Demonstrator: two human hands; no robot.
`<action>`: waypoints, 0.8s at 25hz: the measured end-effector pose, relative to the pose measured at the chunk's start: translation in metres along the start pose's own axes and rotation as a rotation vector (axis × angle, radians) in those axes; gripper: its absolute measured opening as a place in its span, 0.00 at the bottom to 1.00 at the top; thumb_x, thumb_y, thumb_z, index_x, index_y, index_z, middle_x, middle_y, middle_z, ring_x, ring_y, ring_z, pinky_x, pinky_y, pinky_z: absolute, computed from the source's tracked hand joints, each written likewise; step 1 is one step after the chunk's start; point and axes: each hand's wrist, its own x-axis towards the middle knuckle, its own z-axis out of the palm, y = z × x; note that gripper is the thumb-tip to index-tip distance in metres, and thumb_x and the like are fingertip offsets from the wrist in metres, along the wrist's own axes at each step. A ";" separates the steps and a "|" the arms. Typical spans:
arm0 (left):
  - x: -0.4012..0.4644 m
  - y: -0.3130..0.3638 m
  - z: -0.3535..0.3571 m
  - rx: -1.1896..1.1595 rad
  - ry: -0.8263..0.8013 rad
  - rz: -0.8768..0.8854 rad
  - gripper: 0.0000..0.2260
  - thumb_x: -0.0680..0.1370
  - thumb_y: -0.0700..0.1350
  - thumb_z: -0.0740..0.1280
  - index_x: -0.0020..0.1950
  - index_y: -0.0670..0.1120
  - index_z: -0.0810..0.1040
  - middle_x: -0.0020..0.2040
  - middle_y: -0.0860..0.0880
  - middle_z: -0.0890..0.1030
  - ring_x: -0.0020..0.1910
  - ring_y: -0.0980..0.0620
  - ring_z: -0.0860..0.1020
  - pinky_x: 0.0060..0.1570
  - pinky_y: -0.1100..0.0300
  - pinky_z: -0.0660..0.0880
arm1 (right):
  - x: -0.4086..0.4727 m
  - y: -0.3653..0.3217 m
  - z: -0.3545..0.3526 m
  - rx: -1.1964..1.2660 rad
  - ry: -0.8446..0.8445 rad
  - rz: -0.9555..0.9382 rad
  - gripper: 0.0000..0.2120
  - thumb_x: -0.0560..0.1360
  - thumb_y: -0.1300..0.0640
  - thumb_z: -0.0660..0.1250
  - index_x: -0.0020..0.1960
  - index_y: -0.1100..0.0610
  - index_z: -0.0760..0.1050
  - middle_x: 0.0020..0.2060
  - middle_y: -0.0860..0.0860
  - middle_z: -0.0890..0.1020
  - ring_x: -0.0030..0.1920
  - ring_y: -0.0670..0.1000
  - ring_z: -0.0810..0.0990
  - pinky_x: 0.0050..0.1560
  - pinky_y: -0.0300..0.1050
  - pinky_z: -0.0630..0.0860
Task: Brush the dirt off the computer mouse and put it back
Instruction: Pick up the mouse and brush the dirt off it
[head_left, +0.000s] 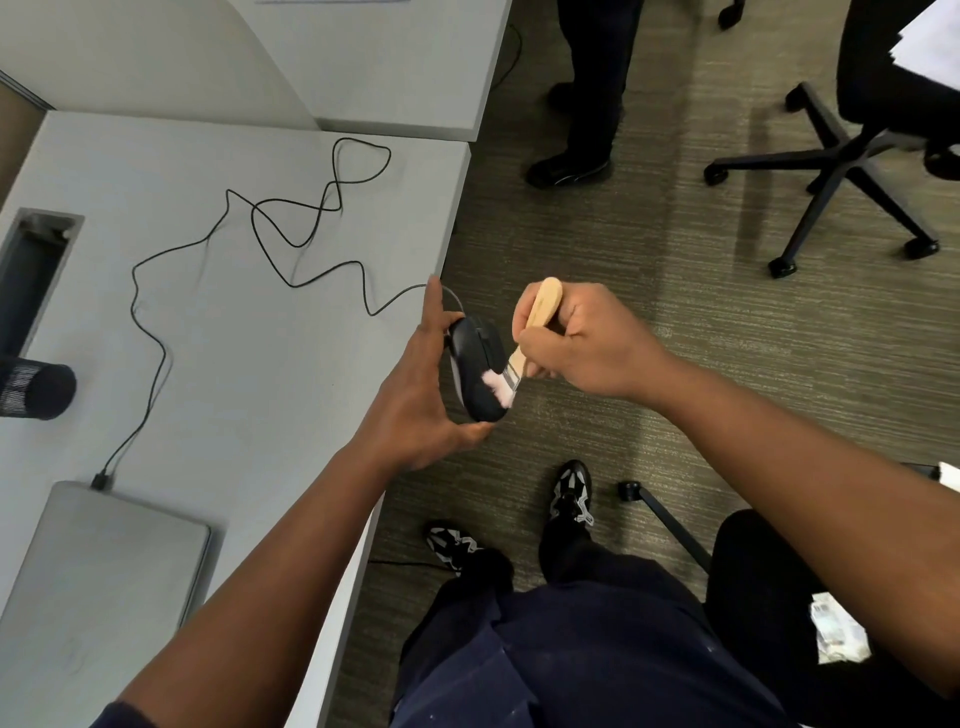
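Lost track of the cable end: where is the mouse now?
The left hand holds the mouse just off the desk edge, brush on it.

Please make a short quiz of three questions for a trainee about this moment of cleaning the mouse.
1. True or false: the mouse lies on the desk.
2. Which hand holds the brush? A) left hand B) right hand
3. Fill in: the cable of the mouse runs to the closed ____.

Key: 1 false, the left hand holds it just past the desk edge; 2 B; 3 laptop.
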 end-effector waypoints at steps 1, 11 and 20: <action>0.000 -0.001 0.000 0.001 -0.003 -0.001 0.71 0.65 0.50 0.86 0.82 0.68 0.29 0.79 0.56 0.67 0.75 0.55 0.72 0.67 0.58 0.73 | 0.000 0.000 -0.001 -0.002 -0.004 0.008 0.03 0.74 0.54 0.67 0.43 0.51 0.79 0.34 0.52 0.86 0.34 0.53 0.86 0.33 0.52 0.82; 0.000 0.009 0.002 0.060 -0.002 0.010 0.72 0.64 0.49 0.86 0.79 0.72 0.27 0.79 0.57 0.65 0.75 0.53 0.72 0.65 0.44 0.80 | 0.012 -0.005 0.001 -0.105 0.178 -0.028 0.03 0.81 0.56 0.69 0.48 0.54 0.80 0.34 0.54 0.85 0.33 0.56 0.81 0.32 0.50 0.76; 0.004 0.006 0.001 0.126 0.004 -0.012 0.73 0.65 0.50 0.87 0.81 0.68 0.27 0.81 0.51 0.66 0.74 0.46 0.73 0.63 0.42 0.80 | 0.012 -0.010 0.000 -0.030 0.056 0.113 0.04 0.78 0.58 0.67 0.45 0.52 0.79 0.35 0.52 0.87 0.37 0.53 0.87 0.42 0.60 0.85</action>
